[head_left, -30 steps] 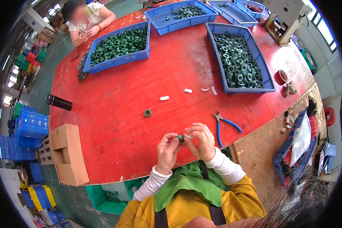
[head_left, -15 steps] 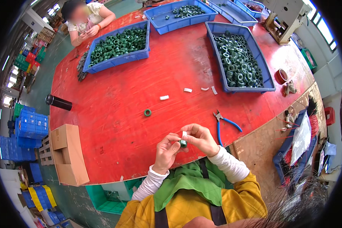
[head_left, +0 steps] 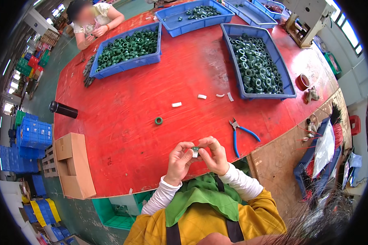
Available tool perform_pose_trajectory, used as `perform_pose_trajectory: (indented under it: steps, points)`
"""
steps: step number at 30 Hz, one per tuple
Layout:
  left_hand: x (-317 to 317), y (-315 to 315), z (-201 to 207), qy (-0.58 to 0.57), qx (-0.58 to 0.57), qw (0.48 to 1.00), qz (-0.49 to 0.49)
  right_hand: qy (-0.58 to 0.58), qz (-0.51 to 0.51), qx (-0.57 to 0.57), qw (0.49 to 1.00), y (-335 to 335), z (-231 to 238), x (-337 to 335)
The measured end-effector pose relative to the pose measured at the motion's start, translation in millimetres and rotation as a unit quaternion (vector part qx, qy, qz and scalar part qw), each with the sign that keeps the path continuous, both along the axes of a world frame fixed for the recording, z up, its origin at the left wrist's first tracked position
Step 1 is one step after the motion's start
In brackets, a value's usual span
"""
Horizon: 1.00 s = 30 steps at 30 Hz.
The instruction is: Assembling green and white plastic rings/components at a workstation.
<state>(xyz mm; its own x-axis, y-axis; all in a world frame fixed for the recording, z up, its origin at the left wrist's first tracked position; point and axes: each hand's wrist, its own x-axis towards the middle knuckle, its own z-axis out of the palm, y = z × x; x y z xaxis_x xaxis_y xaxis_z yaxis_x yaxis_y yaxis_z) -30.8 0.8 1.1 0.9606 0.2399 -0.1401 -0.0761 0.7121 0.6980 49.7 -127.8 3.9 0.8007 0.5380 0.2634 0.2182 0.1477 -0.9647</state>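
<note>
Close to the table's near edge, my left hand (head_left: pixel 179 163) and my right hand (head_left: pixel 215 157) meet with fingertips closed on a small green ring (head_left: pixel 196 148). A white strip shows at the ring's lower side, between both thumbs; how it is fixed cannot be made out. Another green ring (head_left: pixel 158 121) lies alone on the red table (head_left: pixel 139 102), ahead and to the left. Several short white strips (head_left: pixel 176 105) are scattered farther off. To the right of my right hand lie blue-handled pliers (head_left: pixel 235 134), jaws pointing away.
Blue trays of green rings stand at the far left (head_left: pixel 129 62), far middle (head_left: pixel 196 27) and right (head_left: pixel 265 96). A black bottle (head_left: pixel 63 110) lies at the left, above an open cardboard box (head_left: pixel 75 165). Across the table sits another person (head_left: pixel 95 24). A tape roll (head_left: pixel 303 81) rests at the right.
My right hand has come down slightly and turned. The white strip, earlier standing above the ring, now shows below its top edge. The other person's hands have shifted a little.
</note>
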Motion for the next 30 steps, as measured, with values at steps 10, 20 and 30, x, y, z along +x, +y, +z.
perform_pose_trajectory:
  steps: [10,20,30]
  points:
    - [-0.6,0.7,-3.0,0.045,0.035,0.998,0.027,-0.368,-0.006,-0.129,0.921,-3.5,24.9,22.1]
    - [2.9,-5.0,-11.4,0.046,-0.135,0.988,0.065,-0.344,-0.106,-0.114,0.926,4.3,7.4,-1.0]
    - [2.3,-9.1,-6.2,0.026,-0.065,0.994,0.084,-0.298,-0.128,-0.113,0.939,2.8,22.6,19.0]
